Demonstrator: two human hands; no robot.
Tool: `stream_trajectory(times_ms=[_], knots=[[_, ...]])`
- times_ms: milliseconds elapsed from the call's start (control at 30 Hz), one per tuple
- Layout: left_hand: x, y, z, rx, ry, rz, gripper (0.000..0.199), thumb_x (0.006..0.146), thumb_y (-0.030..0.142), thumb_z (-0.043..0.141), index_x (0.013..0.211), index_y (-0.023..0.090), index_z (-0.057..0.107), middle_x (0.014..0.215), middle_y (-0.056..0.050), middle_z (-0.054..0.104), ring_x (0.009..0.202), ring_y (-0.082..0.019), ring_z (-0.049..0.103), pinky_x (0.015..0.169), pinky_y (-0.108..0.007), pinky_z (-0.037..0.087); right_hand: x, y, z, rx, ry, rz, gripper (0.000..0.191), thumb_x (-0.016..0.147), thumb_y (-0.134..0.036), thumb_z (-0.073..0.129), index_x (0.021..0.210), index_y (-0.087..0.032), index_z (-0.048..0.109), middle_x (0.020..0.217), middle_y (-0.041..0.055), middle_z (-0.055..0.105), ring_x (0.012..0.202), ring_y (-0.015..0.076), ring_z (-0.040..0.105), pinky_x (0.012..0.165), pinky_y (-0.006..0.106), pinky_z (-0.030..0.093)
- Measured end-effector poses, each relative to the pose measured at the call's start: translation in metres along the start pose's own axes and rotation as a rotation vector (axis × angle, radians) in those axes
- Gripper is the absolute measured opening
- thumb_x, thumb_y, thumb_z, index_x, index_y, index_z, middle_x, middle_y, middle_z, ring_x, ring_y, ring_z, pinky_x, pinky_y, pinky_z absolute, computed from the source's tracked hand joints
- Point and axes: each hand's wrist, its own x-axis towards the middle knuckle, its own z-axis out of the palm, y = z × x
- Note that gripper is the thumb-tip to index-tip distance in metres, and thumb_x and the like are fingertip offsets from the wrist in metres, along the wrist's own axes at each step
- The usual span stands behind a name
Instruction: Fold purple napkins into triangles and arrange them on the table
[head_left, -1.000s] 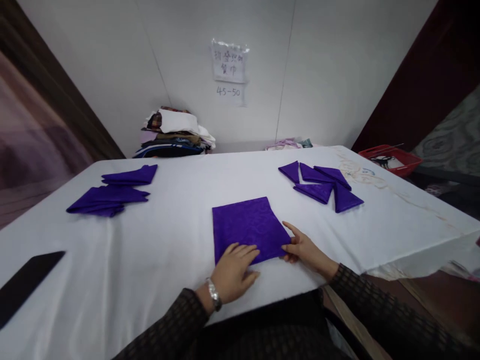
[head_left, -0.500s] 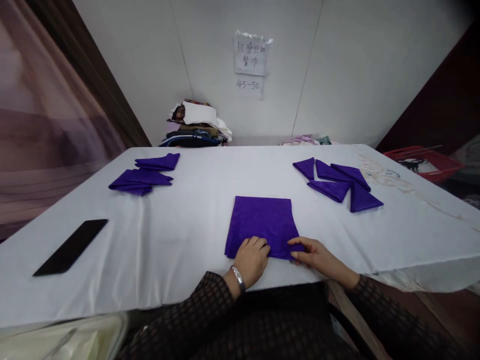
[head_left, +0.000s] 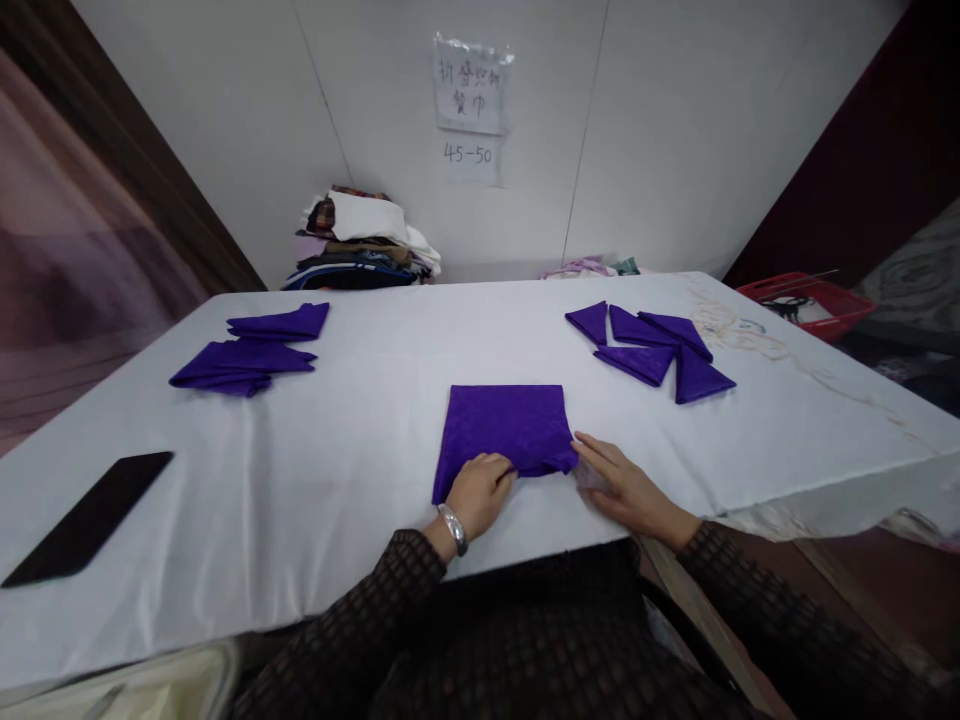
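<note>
A purple cloth [head_left: 506, 425] lies flat in front of me, its near edge turned up and slightly bunched toward the right. My left hand [head_left: 480, 492], a silver bangle at its wrist, has its fingers curled together on the near left part of the cloth, the fingertips tucked at the edge. Beside the cloth's right edge is my right hand [head_left: 621, 485], fingers extended and somewhat blurred, the fingertips close to the fabric and nothing visible in the grasp.
Folded purple cloths lie at the back left [head_left: 244, 365] and back right [head_left: 637, 362] of the white-covered table [head_left: 360, 440]. A flat black object [head_left: 90, 515] is at left. Stacked clothes [head_left: 360, 245] and a red basket [head_left: 832, 305] stand beyond.
The cloth's near right edge has moved up and is now bunched. My right hand has let go of the corner and opened. The whole view has shifted slightly.
</note>
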Motion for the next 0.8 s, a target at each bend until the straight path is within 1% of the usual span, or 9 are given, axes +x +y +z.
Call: stream_trajectory(times_ms=[133, 233, 300, 400, 467, 500, 567, 667, 800], knots=[[0.011, -0.013, -0.008, -0.267, -0.013, -0.143, 0.031, 0.084, 0.034, 0.045, 0.057, 0.019, 0.047, 0.057, 0.004, 0.044, 0.056, -0.011, 0.042, 0.055, -0.025, 0.032, 0.035, 0.006, 0.006, 0.050, 0.094, -0.009, 0.067, 0.081, -0.028, 0.055, 0.142, -0.023, 0.028, 0.142, 0.0106, 0.038, 0.129, 0.0257, 0.035, 0.105, 0.048, 0.030], [0.014, -0.021, -0.011, -0.474, -0.026, -0.266, 0.034, 0.081, 0.040, 0.048, 0.055, 0.019, 0.043, 0.049, 0.007, 0.032, 0.048, -0.009, 0.033, 0.049, -0.024, 0.025, 0.069, 0.011, 0.009, 0.153, 0.127, 0.059, 0.057, 0.078, -0.031, 0.060, 0.132, -0.022, 0.044, 0.129, 0.0108, 0.052, 0.117, 0.0265, 0.048, 0.099, 0.045, 0.036], [0.014, -0.023, -0.012, -0.573, -0.021, -0.305, 0.033, 0.080, 0.044, 0.049, 0.059, 0.018, 0.048, 0.050, 0.007, 0.037, 0.048, -0.009, 0.035, 0.048, -0.023, 0.027, 0.091, 0.013, 0.010, 0.263, 0.088, 0.096, 0.040, 0.078, -0.030, 0.059, 0.117, -0.020, 0.057, 0.112, 0.0081, 0.062, 0.103, 0.0242, 0.056, 0.092, 0.041, 0.042], [0.010, -0.022, -0.014, -0.630, 0.051, -0.277, 0.032, 0.080, 0.048, 0.051, 0.084, 0.017, 0.060, 0.070, 0.002, 0.058, 0.064, -0.013, 0.052, 0.059, -0.025, 0.040, 0.118, 0.017, 0.013, 0.454, -0.033, 0.132, 0.022, 0.078, -0.032, 0.058, 0.093, -0.017, 0.064, 0.088, 0.0029, 0.066, 0.083, 0.0190, 0.060, 0.079, 0.033, 0.047], [0.008, -0.019, -0.014, -0.574, 0.128, -0.265, 0.044, 0.074, 0.049, 0.060, 0.106, 0.018, 0.057, 0.093, -0.003, 0.064, 0.083, -0.017, 0.057, 0.072, -0.029, 0.044, 0.131, 0.020, 0.016, 0.541, -0.078, 0.150, 0.022, 0.075, -0.032, 0.060, 0.090, -0.016, 0.063, 0.085, 0.0021, 0.065, 0.080, 0.0176, 0.059, 0.076, 0.031, 0.047], [0.007, -0.019, -0.014, -0.522, 0.161, -0.272, 0.050, 0.071, 0.049, 0.064, 0.110, 0.018, 0.055, 0.099, -0.004, 0.063, 0.088, -0.019, 0.057, 0.076, -0.030, 0.045, 0.135, 0.021, 0.017, 0.566, -0.088, 0.157, 0.023, 0.074, -0.032, 0.061, 0.090, -0.016, 0.062, 0.086, 0.0022, 0.065, 0.080, 0.0173, 0.058, 0.076, 0.031, 0.047], [0.006, -0.019, -0.012, -0.420, 0.206, -0.307, 0.047, 0.068, 0.047, 0.067, 0.103, 0.017, 0.057, 0.094, -0.005, 0.064, 0.084, -0.020, 0.058, 0.075, -0.032, 0.045, 0.141, 0.022, 0.021, 0.593, -0.094, 0.166, 0.024, 0.073, -0.033, 0.062, 0.091, -0.017, 0.062, 0.086, 0.0018, 0.064, 0.079, 0.0164, 0.057, 0.075, 0.030, 0.046], [0.007, -0.024, -0.008, -0.366, 0.246, -0.338, 0.024, 0.073, 0.041, 0.061, 0.076, 0.018, 0.056, 0.067, 0.002, 0.058, 0.063, -0.014, 0.053, 0.061, -0.027, 0.042, 0.146, 0.021, 0.025, 0.601, -0.092, 0.179, 0.023, 0.071, -0.035, 0.063, 0.085, -0.017, 0.061, 0.077, -0.0008, 0.061, 0.070, 0.0139, 0.054, 0.068, 0.027, 0.044], [0.010, -0.034, -0.004, -0.404, 0.272, -0.357, 0.027, 0.074, 0.040, 0.058, 0.061, 0.019, 0.047, 0.055, 0.006, 0.044, 0.052, -0.010, 0.042, 0.052, -0.023, 0.034, 0.151, 0.019, 0.030, 0.594, -0.067, 0.215, 0.024, 0.069, -0.040, 0.064, 0.072, -0.018, 0.056, 0.061, -0.0053, 0.050, 0.056, 0.0103, 0.044, 0.054, 0.023, 0.036]])
